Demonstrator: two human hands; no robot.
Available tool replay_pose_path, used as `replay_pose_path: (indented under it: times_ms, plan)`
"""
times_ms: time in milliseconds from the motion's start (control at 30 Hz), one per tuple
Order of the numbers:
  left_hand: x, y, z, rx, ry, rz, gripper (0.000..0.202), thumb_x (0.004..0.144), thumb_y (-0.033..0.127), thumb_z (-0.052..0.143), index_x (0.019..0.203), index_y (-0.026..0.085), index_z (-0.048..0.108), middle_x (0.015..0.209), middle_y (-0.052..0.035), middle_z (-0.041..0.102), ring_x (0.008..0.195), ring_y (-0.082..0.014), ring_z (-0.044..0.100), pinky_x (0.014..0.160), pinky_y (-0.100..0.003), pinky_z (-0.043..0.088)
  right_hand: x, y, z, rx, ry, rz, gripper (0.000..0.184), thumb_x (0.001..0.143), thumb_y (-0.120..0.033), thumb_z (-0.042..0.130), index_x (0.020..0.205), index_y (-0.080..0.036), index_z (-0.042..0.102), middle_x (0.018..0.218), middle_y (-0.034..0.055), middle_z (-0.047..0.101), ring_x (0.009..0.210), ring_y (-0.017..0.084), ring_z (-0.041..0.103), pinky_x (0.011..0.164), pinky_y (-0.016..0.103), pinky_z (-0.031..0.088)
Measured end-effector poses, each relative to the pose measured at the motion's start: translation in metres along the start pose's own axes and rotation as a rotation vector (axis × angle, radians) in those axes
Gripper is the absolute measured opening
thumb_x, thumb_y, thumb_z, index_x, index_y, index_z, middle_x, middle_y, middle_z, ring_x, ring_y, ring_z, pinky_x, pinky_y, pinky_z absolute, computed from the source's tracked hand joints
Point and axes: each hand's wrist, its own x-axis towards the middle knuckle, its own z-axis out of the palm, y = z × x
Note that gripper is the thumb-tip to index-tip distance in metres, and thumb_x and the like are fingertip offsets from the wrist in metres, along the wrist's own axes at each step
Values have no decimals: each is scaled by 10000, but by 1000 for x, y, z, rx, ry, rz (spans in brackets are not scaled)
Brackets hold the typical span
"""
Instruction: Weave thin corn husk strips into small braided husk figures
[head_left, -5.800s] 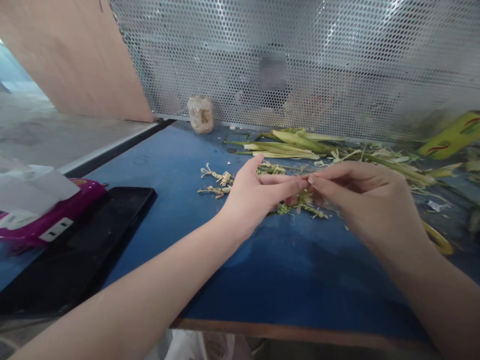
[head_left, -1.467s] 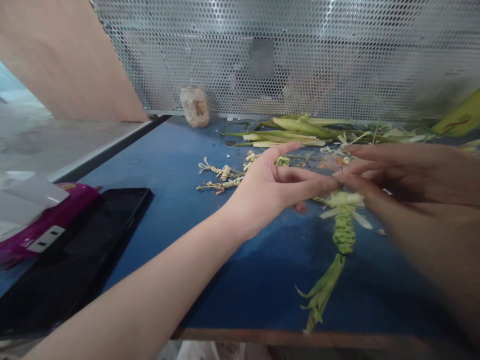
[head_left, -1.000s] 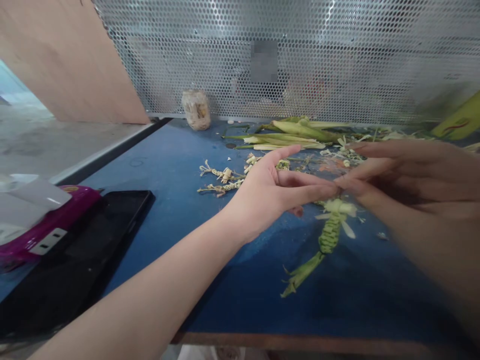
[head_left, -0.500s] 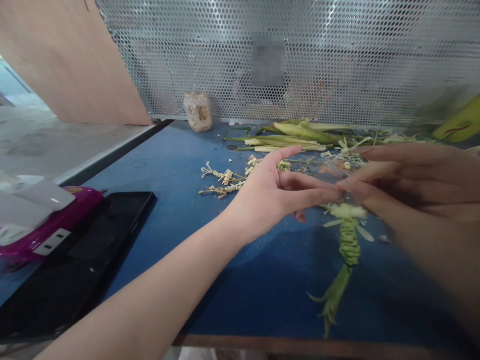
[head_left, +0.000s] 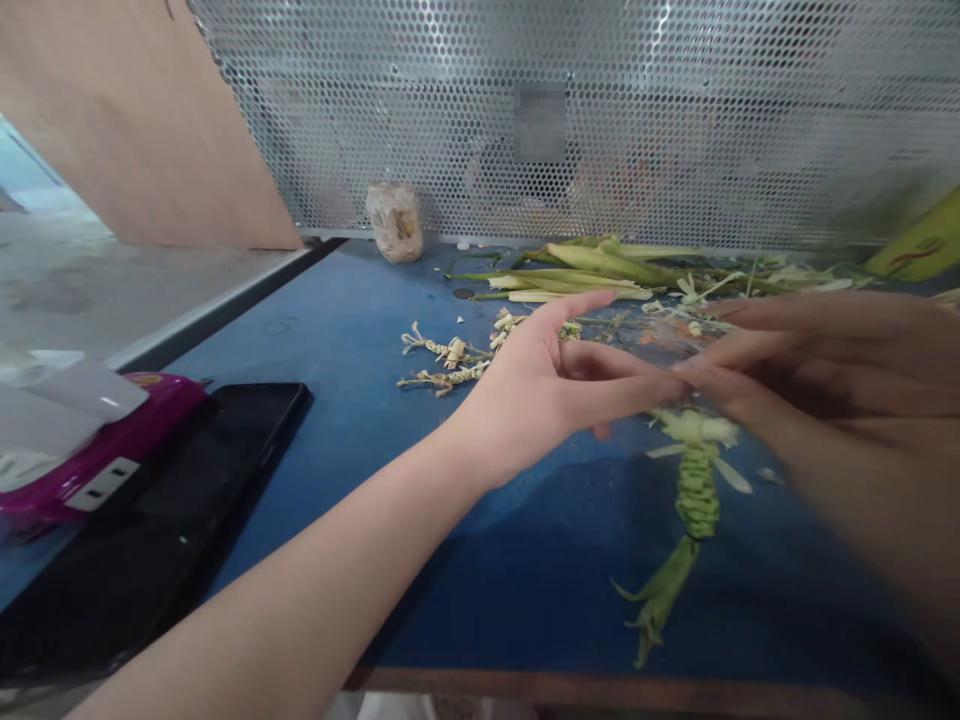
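My left hand reaches in from the lower left, its thumb and a finger pinched together while another finger points forward. Fingertip to fingertip with it is my right hand, also pinching, partly blurred. What is between the fingertips is too small to make out. Right under them is a braided green leaf figure with a pale knotted top, two short side strips and a loose leafy tail. Whether it hangs from the fingers or rests on the table, I cannot tell. Several dried braided figures lie behind my left hand.
Green husk leaves and scraps line the back of the blue table, before a perforated metal screen. A wrapped jar-like object stands there. At left are a black phone and a purple power strip.
The braided figure's tail has swung slightly left and up. Both hands keep nearly the same pinch, fingertips still together. The view has shifted a little.
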Motion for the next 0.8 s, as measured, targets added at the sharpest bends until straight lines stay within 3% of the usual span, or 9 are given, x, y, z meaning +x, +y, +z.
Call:
replay_pose_path:
  times_ms: [167, 400, 600, 800]
  plan:
    - [0, 1, 0, -20, -19, -15, 633, 656, 109, 653, 1211, 120, 350, 681, -3, 628, 550, -72, 517, 453, -186, 381, 3, 3, -4, -2, -80, -92, 244, 677, -207, 653, 917, -233, 619, 704, -9, 654, 536, 143, 622, 448, 290, 469]
    - [0, 1, 1, -36, -20, -24, 601, 663, 97, 642, 1192, 145, 361, 688, 7, 602, 560, -66, 496, 440, -176, 368, 5, 7, -4, -11, -84, -158, 248, 680, -191, 651, 919, -248, 616, 697, -21, 648, 538, 122, 604, 430, 266, 461]
    - [-1, 1, -1, -42, -50, -60, 697, 651, 118, 661, 1254, 173, 315, 753, -16, 621, 654, -103, 543, 443, -178, 354, 4, 4, -2, -10, -28, -83, 230, 689, -183, 641, 908, -248, 620, 715, -21, 646, 554, 122, 610, 474, 281, 474]
    - [-1, 0, -2, -41, -50, -53, 693, 647, 134, 668, 1252, 167, 332, 732, -7, 624, 627, -93, 536, 450, -180, 353, 5, 10, -1, 12, -32, -189, 237, 673, -142, 652, 887, -241, 630, 689, -35, 650, 546, 99, 600, 434, 235, 464]
